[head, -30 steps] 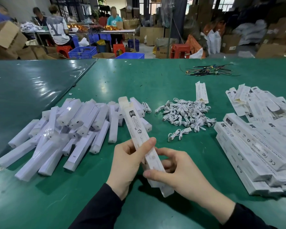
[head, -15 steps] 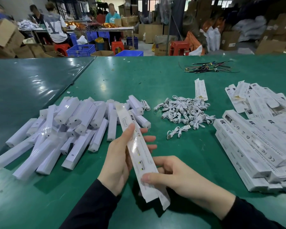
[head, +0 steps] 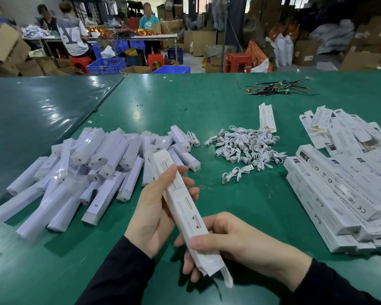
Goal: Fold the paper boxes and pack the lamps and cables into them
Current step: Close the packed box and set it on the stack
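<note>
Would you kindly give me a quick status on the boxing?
Both hands, left and right, gripping one paper box. Near flap open. Nothing blocking.

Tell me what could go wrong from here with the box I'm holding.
1. The paper box is gripped by the left hand mid-length and the right hand near its open bottom flap; squeezing may crease it.
2. That flap hangs loose, so anything loaded could slide out.
3. The wrapped lamps lie heaped beside your left hand; a reach might scatter them.
</note>
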A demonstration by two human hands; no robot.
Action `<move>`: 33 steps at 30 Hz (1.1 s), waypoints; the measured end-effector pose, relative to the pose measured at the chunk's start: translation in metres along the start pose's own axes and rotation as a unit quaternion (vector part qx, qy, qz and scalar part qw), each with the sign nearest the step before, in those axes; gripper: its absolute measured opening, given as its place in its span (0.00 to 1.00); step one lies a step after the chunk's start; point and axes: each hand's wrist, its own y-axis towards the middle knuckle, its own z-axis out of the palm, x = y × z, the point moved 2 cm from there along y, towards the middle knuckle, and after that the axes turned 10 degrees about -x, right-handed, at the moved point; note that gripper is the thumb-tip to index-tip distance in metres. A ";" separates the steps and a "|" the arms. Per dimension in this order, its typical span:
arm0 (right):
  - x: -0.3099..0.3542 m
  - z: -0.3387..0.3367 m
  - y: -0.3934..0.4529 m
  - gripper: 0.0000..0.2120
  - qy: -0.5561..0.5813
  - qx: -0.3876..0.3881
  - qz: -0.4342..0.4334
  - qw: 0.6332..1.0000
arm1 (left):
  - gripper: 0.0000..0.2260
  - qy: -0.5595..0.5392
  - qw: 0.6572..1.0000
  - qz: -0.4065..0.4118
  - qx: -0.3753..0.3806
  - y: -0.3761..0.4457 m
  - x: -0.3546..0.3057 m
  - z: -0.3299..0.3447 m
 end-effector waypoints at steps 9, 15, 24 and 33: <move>-0.006 -0.008 0.002 0.09 -0.093 -0.149 -0.022 0.984 | 0.18 0.100 0.993 0.051 0.032 -0.003 0.005 0.006; -0.001 -0.009 0.004 0.10 -0.088 -0.167 -0.049 0.981 | 0.13 0.104 0.991 0.029 0.077 0.003 0.006 0.001; 0.011 -0.038 0.000 0.02 -0.027 -0.404 -0.228 0.886 | 0.16 0.189 0.969 0.046 0.150 -0.009 0.014 0.012; 0.014 -0.031 0.001 0.13 -0.018 -0.348 -0.260 0.901 | 0.22 0.200 0.957 0.094 0.186 -0.014 0.019 0.014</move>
